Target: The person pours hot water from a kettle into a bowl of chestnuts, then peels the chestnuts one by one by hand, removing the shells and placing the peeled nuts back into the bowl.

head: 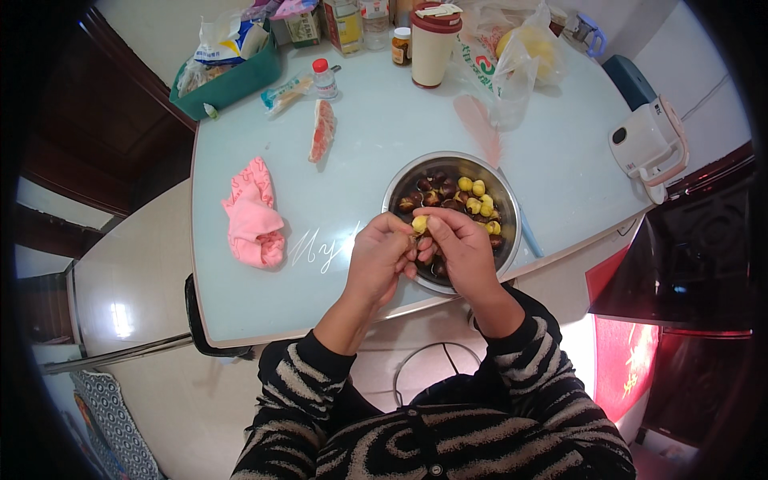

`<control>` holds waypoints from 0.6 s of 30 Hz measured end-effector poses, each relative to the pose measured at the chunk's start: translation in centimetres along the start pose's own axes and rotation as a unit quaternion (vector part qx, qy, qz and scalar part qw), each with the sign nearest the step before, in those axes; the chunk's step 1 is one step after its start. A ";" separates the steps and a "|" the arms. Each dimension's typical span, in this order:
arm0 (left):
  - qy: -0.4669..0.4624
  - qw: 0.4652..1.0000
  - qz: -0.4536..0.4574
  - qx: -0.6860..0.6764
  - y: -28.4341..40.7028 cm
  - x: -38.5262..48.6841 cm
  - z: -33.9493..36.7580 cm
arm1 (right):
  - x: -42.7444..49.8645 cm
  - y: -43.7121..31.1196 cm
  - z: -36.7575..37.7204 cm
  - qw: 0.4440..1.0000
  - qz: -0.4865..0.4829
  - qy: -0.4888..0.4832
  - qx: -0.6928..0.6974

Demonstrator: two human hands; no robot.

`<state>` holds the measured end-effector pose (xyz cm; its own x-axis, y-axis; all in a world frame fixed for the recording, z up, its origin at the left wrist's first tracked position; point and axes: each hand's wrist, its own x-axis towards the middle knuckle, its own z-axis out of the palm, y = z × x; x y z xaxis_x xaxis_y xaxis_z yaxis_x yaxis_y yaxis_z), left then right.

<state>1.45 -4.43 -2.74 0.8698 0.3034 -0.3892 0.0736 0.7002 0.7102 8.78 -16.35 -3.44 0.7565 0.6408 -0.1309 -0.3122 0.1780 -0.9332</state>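
Observation:
A partly peeled chestnut [420,224], its yellow flesh showing, is held over the near left side of a round stainless steel bowl [512,258]. My left hand [384,249] pinches it from the left, near some brown shell or skin. From the other side, the thumb and fingers of my right hand [459,243] grip the same chestnut. Inside the bowl sit brown unpeeled chestnuts [441,186] and, towards the right, several peeled yellow ones [477,198]. My hands hide the bowl's near left part.
Left lies a crumpled pink cloth [255,219]; beyond it, a grapefruit wedge [321,131]. A blue-handled tool [528,225] rests beside the bowl. At the back stand a green bin [231,87], a small red-capped bottle [324,81], a cream tumbler [432,54] and a plastic bag [510,66]. A white kettle-like appliance [645,141] stands right.

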 end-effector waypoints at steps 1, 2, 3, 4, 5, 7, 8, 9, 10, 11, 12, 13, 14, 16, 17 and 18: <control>-0.011 1.000 0.003 0.004 0.0 0.0 0.0 | 0.1 -0.1 -0.1 1.000 0.003 -0.003 0.012; -0.015 1.000 0.004 0.010 0.0 0.0 0.0 | 0.2 -0.1 -0.2 1.000 0.013 -0.002 0.022; -0.015 1.000 0.004 0.016 0.0 0.1 0.0 | 0.2 -0.2 -0.3 0.999 0.010 -0.007 0.030; -0.026 1.000 0.001 0.012 0.1 0.1 0.0 | 0.2 -0.3 -0.4 0.999 0.014 -0.007 0.037; -0.032 0.999 -0.002 0.009 0.2 0.2 0.0 | 0.2 -0.4 -0.5 0.999 0.023 -0.005 0.045; -0.037 0.999 -0.008 0.001 0.3 0.2 0.0 | 0.2 -0.4 -0.4 0.998 0.034 0.003 0.055; -0.035 0.999 -0.011 -0.003 0.3 0.3 0.1 | 0.2 -0.5 -0.4 0.997 0.040 0.005 0.065; -0.033 0.999 -0.012 -0.008 0.3 0.3 0.1 | 0.2 -0.5 -0.4 0.997 0.036 0.007 0.065; -0.033 0.999 -0.011 0.004 0.2 0.3 0.1 | 0.2 -0.5 -0.4 0.997 0.031 0.006 0.069; -0.031 0.999 -0.007 0.015 0.1 0.3 0.2 | 0.2 -0.5 -0.5 0.997 0.029 0.006 0.075; -0.031 0.999 0.000 0.027 0.0 0.3 0.2 | 0.2 -0.5 -0.5 0.997 0.022 0.006 0.067; -0.033 0.999 0.002 0.033 0.0 0.3 0.1 | 0.3 -0.5 -0.6 0.998 0.017 0.007 0.061; -0.035 0.999 0.007 0.039 -0.1 0.4 0.0 | 0.3 -0.5 -0.6 0.998 0.017 0.012 0.055; -0.043 0.998 0.007 0.039 0.0 0.5 -0.4 | 0.3 -0.6 -0.7 0.997 0.030 0.014 0.072; -0.049 0.998 0.003 0.032 0.1 0.6 -0.6 | 0.3 -0.6 -0.7 0.996 0.039 0.017 0.080; -0.054 0.998 -0.001 0.025 0.1 0.7 -0.7 | 0.4 -0.6 -0.7 0.995 0.042 0.018 0.091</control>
<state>1.69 -3.65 -3.35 0.9169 0.2292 -0.3267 0.0968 0.6664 0.7393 9.66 -16.76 -3.21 0.7421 0.6327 -0.2214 -0.4725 0.2594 -0.8423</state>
